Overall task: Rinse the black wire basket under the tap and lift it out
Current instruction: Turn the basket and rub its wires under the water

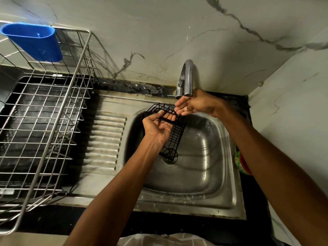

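Marble-veined white wall tiles (159,32) behind, stainless steel sink (204,174) with ribbed drainboard set in a black table (44,221). Curved chrome tap (187,77) at the back edge of the sink. Black wire basket (174,134) is held tilted above the sink bowl, lower end over the drain, upper end just below the tap spout. Left hand (158,124) is closed around the basket's upper part, fingers curled through the wires, palm up. Right hand (192,103) is open, fingers extended, held right under the spout and just beside the basket's top edge; gripping nothing. Water stream not discernible. Large silver wire dish rack (44,112) sits to the left, a blue plastic cup holder (33,41) hanging on its rear rail. Red-green round container (242,164) at the sink's right edge, partly hidden by the right forearm.
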